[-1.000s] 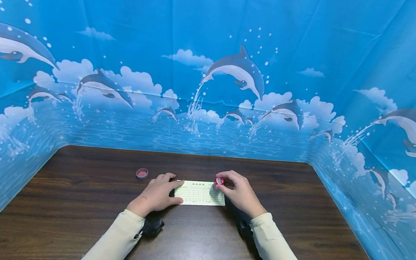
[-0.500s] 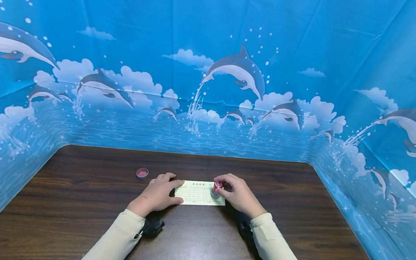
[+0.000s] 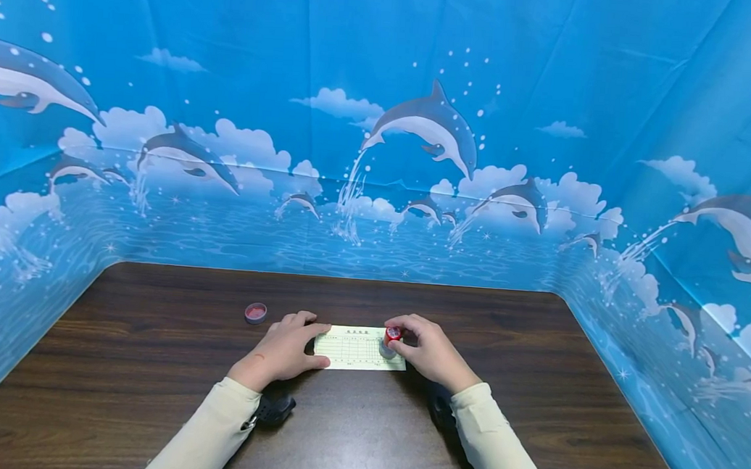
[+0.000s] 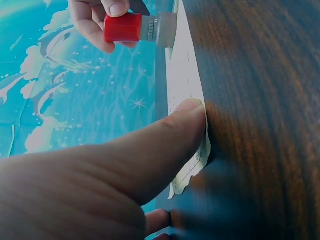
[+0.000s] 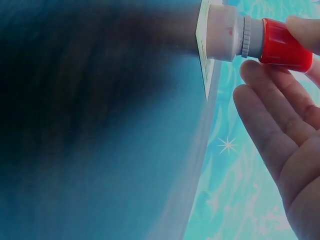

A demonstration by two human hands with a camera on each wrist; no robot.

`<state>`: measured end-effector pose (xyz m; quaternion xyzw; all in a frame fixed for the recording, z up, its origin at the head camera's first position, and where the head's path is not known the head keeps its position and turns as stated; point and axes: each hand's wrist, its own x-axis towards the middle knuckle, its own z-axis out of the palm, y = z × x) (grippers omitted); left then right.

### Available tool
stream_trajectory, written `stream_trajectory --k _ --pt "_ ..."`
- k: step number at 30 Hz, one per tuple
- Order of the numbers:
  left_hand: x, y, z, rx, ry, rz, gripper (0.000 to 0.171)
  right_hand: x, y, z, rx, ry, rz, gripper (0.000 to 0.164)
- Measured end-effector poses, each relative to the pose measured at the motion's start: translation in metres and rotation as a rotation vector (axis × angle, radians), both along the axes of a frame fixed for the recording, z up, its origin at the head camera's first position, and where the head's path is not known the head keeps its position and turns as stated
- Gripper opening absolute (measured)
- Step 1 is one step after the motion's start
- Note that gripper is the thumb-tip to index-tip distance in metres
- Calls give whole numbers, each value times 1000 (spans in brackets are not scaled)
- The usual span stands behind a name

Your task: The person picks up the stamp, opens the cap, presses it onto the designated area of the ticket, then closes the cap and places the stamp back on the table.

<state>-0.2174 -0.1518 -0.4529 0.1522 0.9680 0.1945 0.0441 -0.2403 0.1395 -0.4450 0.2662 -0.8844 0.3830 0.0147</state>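
Observation:
A pale yellow-green printed form [image 3: 351, 349] lies flat on the dark wood table. My left hand [image 3: 282, 351] rests at its left end, the thumb along the near corner and the fingers on the far one; the left wrist view has the thumb [image 4: 187, 125] pressing the paper near a ragged edge. With thumb and fingers, my right hand [image 3: 433, 351] grips the red top of a stamp [image 5: 287, 45]. Its grey collar and clear base stand upright against the form's right part. The lower fingers of that hand stay extended beside it.
A small round cap [image 3: 255, 313] with a pinkish inside sits on the table [image 3: 164, 350], left of and beyond the left hand. A blue dolphin-print curtain [image 3: 378, 191] encloses the table's back and sides.
The stamp in my right hand has come down a little toward me and now stands on the form's right part. My left hand has kept its place on the paper.

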Motion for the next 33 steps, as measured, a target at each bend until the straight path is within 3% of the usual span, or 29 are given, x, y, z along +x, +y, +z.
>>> stream_trajectory --k 7,9,19,33 --pt "-1 1 1 14 15 14 67 0 0 2 27 -62 -30 57" --pt "-1 1 0 14 16 16 67 1 -1 3 17 -74 -49 58" --pt "-2 0 -2 48 -4 23 66 3 -3 7 -5 -20 -63 29" --pt "-4 0 -2 10 11 31 73 4 -3 7 -22 -30 -80 15"
